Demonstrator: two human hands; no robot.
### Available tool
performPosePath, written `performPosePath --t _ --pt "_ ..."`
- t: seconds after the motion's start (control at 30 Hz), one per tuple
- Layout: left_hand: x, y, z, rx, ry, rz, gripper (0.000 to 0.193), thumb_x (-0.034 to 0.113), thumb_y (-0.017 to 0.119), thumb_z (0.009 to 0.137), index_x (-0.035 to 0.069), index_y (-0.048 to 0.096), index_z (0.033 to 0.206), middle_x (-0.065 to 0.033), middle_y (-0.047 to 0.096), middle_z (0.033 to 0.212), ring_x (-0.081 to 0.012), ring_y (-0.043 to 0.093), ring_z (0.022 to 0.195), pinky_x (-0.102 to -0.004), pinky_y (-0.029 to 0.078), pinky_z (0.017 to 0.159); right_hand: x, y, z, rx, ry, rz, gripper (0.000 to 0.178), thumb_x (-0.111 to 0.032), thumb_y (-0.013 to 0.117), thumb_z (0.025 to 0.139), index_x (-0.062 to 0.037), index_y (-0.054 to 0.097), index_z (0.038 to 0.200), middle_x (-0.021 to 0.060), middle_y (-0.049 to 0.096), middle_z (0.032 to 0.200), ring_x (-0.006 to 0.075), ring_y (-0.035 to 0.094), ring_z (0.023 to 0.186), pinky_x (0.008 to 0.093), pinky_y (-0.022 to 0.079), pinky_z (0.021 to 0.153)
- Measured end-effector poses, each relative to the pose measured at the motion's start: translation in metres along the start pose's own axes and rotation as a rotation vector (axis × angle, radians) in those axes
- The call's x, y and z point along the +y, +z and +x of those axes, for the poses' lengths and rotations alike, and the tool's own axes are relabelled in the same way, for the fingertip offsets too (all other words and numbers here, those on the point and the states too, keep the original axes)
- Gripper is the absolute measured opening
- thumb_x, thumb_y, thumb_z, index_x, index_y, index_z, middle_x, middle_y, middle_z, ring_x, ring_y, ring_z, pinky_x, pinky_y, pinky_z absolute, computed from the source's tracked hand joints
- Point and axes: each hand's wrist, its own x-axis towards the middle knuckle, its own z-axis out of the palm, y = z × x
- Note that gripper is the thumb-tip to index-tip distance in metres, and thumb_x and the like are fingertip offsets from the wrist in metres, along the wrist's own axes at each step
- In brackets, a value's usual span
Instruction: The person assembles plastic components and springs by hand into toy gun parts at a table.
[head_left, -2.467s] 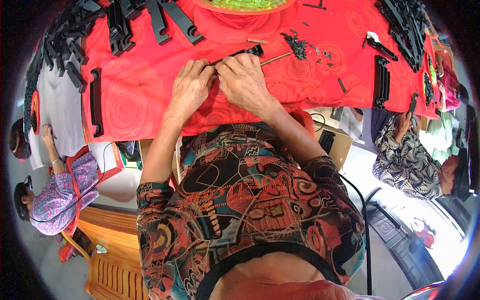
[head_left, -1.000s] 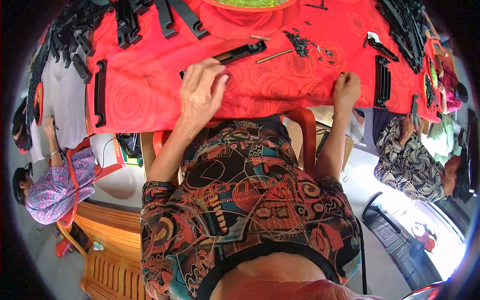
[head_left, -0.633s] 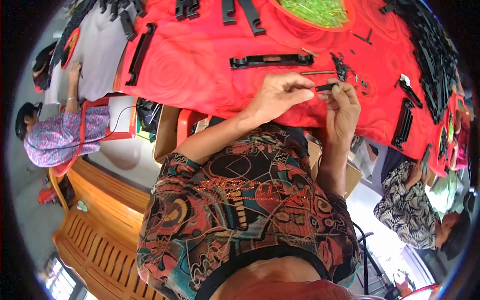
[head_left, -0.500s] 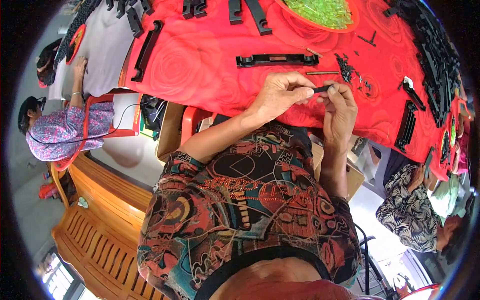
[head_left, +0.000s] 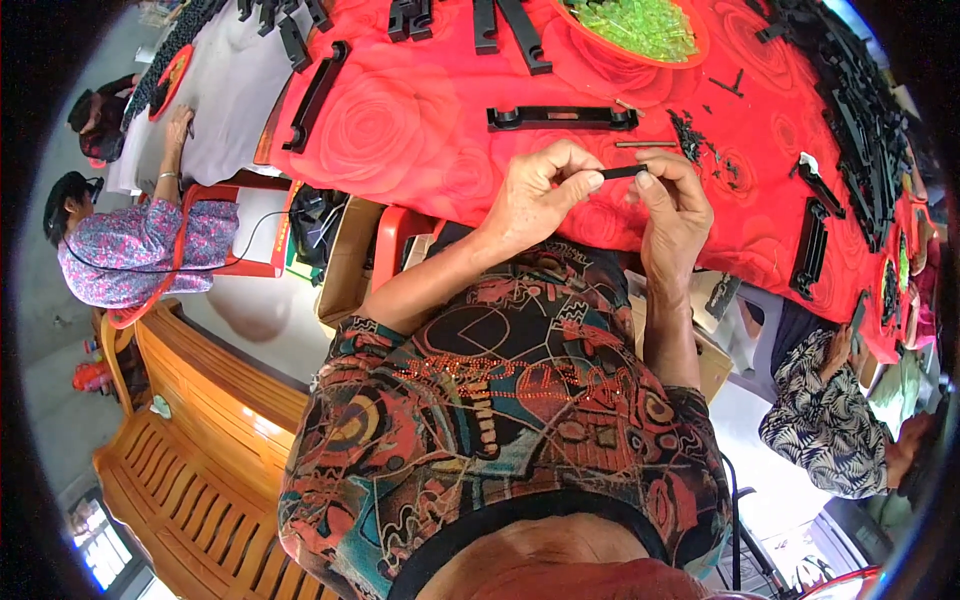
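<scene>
Between my two hands, over the near edge of the red table, I hold a small black strip [head_left: 624, 172] level. My left hand [head_left: 545, 195] pinches its left end between thumb and fingers. The strip's right end sits in the fingertips of my right hand [head_left: 675, 205]. Just beyond my hands lies a thin brown rod [head_left: 645, 144]. Farther back rests a long black bar [head_left: 562, 118] with a round notch near each end. Small black bits [head_left: 690, 135] are scattered right of the rod.
A red-rimmed tray [head_left: 706, 45] of green translucent pieces stands at the back. More black bars [head_left: 318, 97] lie left, and a heap of black parts [head_left: 855, 130] fills the right. People sit on both sides, one in a patterned sleeve [head_left: 825, 420]. A wooden bench [head_left: 200, 440] stands at lower left.
The view has shifted slightly, so the table things sit a little farther right. Both hands keep hold of the black strip, which is now nearer level, with small shifts of the fingers.
</scene>
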Motion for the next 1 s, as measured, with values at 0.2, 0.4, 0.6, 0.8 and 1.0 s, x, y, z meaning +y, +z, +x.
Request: performPosePath --t 0.2,0.4,0.6,0.8,1.0 --pt "0.009 -0.001 -0.007 0.018 0.232 0.266 0.005 0.001 0.061 0.085 -0.002 0.057 0.087 -0.0035 0.058 0.073 -0.0081 0.054 0.069 -0.0257 0.046 0.065 -0.010 -0.001 0.000 -0.108 0.121 -0.010 0.007 0.001 0.062 0.083 0.0021 0.062 0.090 0.0074 0.057 0.100 0.0106 0.055 0.083 0.0228 0.049 0.068" --pt "0.008 -0.003 -0.008 0.060 0.247 0.294 0.005 0.001 0.061 0.084 -0.001 0.057 0.087 -0.0040 0.058 0.072 -0.0088 0.055 0.069 -0.0261 0.046 0.064 -0.008 0.001 -0.001 -0.040 -0.039 -0.369 0.007 -0.003 0.068 0.079 0.0011 0.062 0.082 0.0037 0.059 0.087 0.0089 0.052 0.076 0.0213 0.042 0.068" --pt "0.005 -0.008 -0.008 0.074 0.242 0.302 0.005 0.001 0.061 0.084 -0.001 0.058 0.086 -0.0046 0.059 0.071 -0.0092 0.055 0.069 -0.0264 0.045 0.063 -0.005 0.000 -0.001 0.007 -0.077 -0.508 0.010 -0.004 0.070 0.078 0.0005 0.061 0.081 0.0035 0.058 0.085 0.0091 0.050 0.074 0.0217 0.041 0.066" --pt "0.004 -0.010 -0.010 0.031 0.240 0.317 0.007 0.005 0.062 0.086 0.000 0.060 0.090 -0.0016 0.061 0.077 -0.0075 0.056 0.072 -0.0246 0.046 0.067 -0.016 0.003 0.003 -0.096 -0.103 -0.383 0.011 -0.006 0.067 0.081 0.0005 0.059 0.081 0.0053 0.057 0.091 0.0099 0.050 0.079 0.0219 0.041 0.069" --pt "0.006 -0.011 -0.011 0.002 0.219 0.315 0.007 0.006 0.062 0.086 0.001 0.060 0.089 -0.0012 0.060 0.076 -0.0072 0.055 0.072 -0.0247 0.046 0.066 -0.011 -0.005 0.002 -0.137 -0.030 -0.372 0.010 -0.006 0.066 0.082 0.0005 0.058 0.081 0.0054 0.057 0.094 0.0090 0.050 0.080 0.0214 0.041 0.070"
